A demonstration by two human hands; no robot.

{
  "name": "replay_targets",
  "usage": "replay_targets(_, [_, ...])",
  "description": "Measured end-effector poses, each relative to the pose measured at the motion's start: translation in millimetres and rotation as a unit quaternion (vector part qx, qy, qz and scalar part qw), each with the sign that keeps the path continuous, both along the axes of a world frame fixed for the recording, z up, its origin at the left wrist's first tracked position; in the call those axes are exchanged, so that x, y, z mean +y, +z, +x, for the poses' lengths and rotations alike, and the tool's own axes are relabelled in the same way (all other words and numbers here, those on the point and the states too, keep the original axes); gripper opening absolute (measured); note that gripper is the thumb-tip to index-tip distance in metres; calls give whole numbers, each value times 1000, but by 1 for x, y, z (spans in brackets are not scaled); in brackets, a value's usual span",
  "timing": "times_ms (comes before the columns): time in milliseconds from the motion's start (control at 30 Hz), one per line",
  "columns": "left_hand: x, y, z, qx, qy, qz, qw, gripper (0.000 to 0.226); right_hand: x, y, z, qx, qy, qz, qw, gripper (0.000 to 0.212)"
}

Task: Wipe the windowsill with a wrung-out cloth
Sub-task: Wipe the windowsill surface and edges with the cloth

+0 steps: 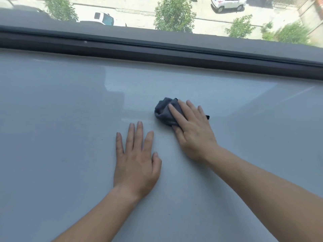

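Observation:
A wide pale grey windowsill (61, 137) fills most of the view. A bunched dark grey cloth (165, 110) lies on it right of centre. My right hand (194, 131) presses flat on the cloth with straight fingers and covers its near right part; a dark corner of the cloth sticks out beyond the little finger. My left hand (136, 159) rests palm down on the bare sill, just left of and nearer than the cloth, fingers straight and slightly spread, not touching the cloth.
A dark window frame rail (157, 51) runs across the far edge of the sill. Behind the glass, far below, are a street, trees and parked cars. A faint damp streak (134, 116) lies on the sill left of the cloth.

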State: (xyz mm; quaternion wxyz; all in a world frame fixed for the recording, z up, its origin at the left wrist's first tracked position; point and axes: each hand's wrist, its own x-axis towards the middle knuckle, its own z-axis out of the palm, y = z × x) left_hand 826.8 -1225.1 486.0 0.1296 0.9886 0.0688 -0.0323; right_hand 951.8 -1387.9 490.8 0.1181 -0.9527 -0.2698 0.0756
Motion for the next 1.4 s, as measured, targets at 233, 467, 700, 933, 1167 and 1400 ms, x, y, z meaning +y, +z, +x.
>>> replay_targets(233, [-5, 0, -1, 2, 16, 6, 1000, 64, -37, -3, 23, -14, -210, 11, 978, 56])
replay_targets(467, [-9, 2, -1, 9, 28, 9, 1000, 66, -57, -6, -35, -16, 41, 0, 999, 59])
replay_targets(700, [-8, 4, -1, 12, 28, 4, 1000, 66, -51, -5, -55, -17, -141, 36, 989, 60])
replay_targets(933, [-5, 3, -2, 34, 19, 12, 999, 62, -83, -6, -103, -15, 1, 14, 1000, 65])
replay_targets(1167, [-16, 12, -58, 27, 21, 19, 999, 63, -61, -5, -157, -24, -98, 36, 994, 65])
replay_targets(1400, [-14, 5, -124, 45, 20, 7, 999, 66, -90, -4, -160, -10, -61, 7, 998, 63])
